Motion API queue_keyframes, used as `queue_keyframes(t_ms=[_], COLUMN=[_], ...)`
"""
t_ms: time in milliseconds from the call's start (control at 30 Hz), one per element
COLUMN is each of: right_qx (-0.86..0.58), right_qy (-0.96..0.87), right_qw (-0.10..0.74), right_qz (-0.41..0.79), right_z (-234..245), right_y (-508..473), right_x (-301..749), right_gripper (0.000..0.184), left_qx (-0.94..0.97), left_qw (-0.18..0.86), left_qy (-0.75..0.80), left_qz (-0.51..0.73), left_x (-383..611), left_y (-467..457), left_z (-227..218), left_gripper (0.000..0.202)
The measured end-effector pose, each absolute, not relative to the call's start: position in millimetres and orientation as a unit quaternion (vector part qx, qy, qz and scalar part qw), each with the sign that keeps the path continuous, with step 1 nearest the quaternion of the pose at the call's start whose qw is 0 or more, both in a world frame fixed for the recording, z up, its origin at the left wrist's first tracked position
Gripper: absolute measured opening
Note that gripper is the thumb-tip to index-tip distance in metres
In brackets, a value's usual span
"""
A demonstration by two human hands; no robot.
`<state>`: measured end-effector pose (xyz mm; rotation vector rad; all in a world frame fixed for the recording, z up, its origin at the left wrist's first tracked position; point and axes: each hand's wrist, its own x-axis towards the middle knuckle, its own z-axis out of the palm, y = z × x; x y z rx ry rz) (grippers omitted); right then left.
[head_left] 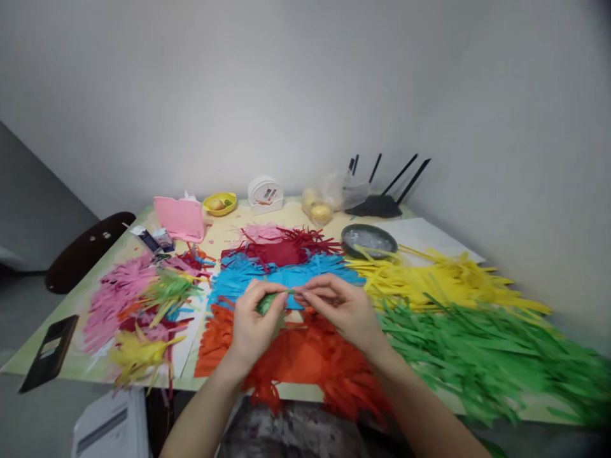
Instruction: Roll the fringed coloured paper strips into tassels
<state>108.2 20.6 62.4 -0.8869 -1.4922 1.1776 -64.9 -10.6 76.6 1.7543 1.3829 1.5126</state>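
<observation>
Across the worktop (224,238), which runs to a plain wall, lie heaps of cut paper strips. Biggest is the green heap (477,350) at the right, with the yellow heap (439,280) just behind it. An orange heap (305,356) hangs over the near edge in the middle. A blue heap (248,273) lies behind that and a red heap (286,248) farther back. A mixed pink heap (114,292) fills the left side.

Both bare forearms rise from the bottom edge and lean toward each other, so that the hands meet over the line where blue meets orange. The left hand (252,324) shows its back, wrist bent slightly inward. Its fingers are curled over and its thumb pressed against a small bunched part of a green strip (267,302). The right hand (344,308) lies palm down, knuckles toward the wall. Its thumb and forefinger are pinched shut on the strip's other end, and the remaining fingers are fanned loosely above. Fingertips of the two hands almost touch.

Held clear of the heaps, the green strip is short and narrow. Its long axis runs left to right between the two grips, nearly level and rising a little toward the right. How tightly the bunched end is wound cannot be told, since the left fingers cover it.
</observation>
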Motion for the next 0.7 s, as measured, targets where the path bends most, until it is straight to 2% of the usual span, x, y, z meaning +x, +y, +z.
queue_keyframes(t_ms=[400, 500, 700], right_qx=[-0.359, -0.369, -0.352], right_qy=[-0.589, -0.585, -0.546], right_qw=[0.523, 0.532, 0.541], right_qz=[0.5, 0.487, 0.535], right_z=[70.6, 71.5, 71.3], right_y=[-28.7, -35.5, -40.8], right_x=[76.9, 73.8, 66.3], right_gripper=[0.017, 0.017, 0.025], left_qx=[0.675, 0.675, 0.66], left_qw=[0.108, 0.121, 0.16], left_qy=[0.483, 0.476, 0.476], left_qz=[0.548, 0.55, 0.559], left_x=[-78.1, -80.6, -83.5], left_y=[-57.4, -60.1, -63.6], left_z=[78.2, 78.1, 76.9], left_gripper=[0.007, 0.006, 0.006])
